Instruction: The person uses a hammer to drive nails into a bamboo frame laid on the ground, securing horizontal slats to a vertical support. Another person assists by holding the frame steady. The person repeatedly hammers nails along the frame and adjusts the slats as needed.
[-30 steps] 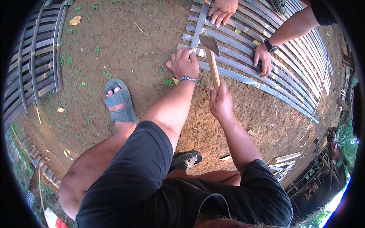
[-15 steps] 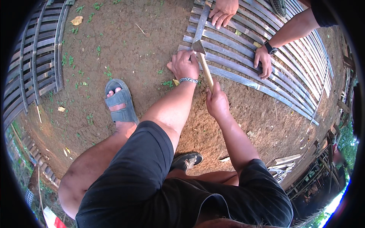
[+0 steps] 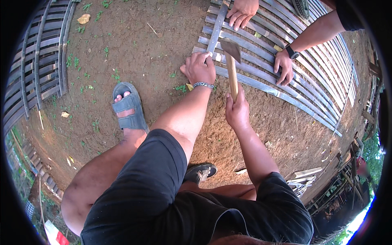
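Observation:
My right hand is closed round the wooden handle of a hammer. Its dark, wedge-shaped metal head, slightly blurred, is raised over the slats to the right of my left hand. My left hand grips the near end of a flat cross strip; whether a nail is between the fingers is hidden. Under that strip, long grey slats, apparently bamboo, form a panel fanning to the right. Another person's hand rests by the cross strip, and their other hand, with a black watch, presses on the slats.
A second slatted panel lies at the far left. My sandalled left foot is on the bare soil, and my right shoe is below my arms. Split wood pieces lie at lower right. Another person's shoe stands on the panel.
The hammer head has come up off the cross strip's near end and swung right, with my right hand moving slightly right. My left hand and the other person's hands have barely moved.

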The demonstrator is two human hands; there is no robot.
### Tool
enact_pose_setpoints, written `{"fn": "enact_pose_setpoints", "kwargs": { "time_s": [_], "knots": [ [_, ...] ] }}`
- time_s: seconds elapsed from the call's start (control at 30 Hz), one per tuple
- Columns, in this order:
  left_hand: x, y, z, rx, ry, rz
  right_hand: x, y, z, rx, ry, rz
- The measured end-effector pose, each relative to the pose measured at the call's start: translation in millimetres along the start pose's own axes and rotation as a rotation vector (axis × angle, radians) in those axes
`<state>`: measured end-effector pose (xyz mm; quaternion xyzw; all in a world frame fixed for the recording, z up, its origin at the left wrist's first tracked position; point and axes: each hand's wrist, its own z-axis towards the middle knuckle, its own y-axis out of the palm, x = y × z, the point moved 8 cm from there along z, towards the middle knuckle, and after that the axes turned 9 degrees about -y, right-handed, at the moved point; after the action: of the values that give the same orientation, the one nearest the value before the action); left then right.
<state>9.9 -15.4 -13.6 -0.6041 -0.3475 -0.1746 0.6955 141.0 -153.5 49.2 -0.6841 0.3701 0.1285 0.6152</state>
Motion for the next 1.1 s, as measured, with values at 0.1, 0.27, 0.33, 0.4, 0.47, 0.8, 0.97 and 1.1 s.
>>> {"fn": "enact_pose_setpoints", "kwargs": {
  "time_s": [0.1, 0.27, 0.33, 0.4, 0.47, 0.8, 0.97, 1.1],
  "knots": [
    [-1.1, -1.6, -2.8, -0.026, -0.016, 0.016, 4.3, 7.4, -2.4, -0.057, 0.026, -0.053],
    [0.0, -1.0, -2.1, -0.026, -0.001, 0.031, 4.6, 8.3, -4.4, -0.119, 0.030, -0.060],
    [-0.6, -1.5, -2.4, -0.025, 0.002, 0.013, 0.1, 1.2, -6.6, -0.080, 0.031, -0.037],
    [-4.1, -2.4, -3.8, -0.042, 0.010, -0.029, -2.8, -2.6, -9.2, -0.049, 0.030, -0.015],
    [-12.4, -2.3, -5.3, -0.075, 0.024, -0.094, -4.7, -4.1, -11.0, -0.027, 0.023, 0.005],
    [-13.9, -2.4, -7.6, -0.281, 0.252, 0.501, -0.2, 15.5, -12.3, -0.040, -0.016, -0.037],
    [-16.7, -3.3, -6.9, -0.281, 0.233, 0.461, 2.8, 15.3, -7.4, -0.032, -0.026, -0.066],
    [-15.6, -6.2, -7.2, -0.248, 0.256, 0.453, -15.0, -8.7, -13.6, 0.263, -0.235, 0.022]
  ]
}}
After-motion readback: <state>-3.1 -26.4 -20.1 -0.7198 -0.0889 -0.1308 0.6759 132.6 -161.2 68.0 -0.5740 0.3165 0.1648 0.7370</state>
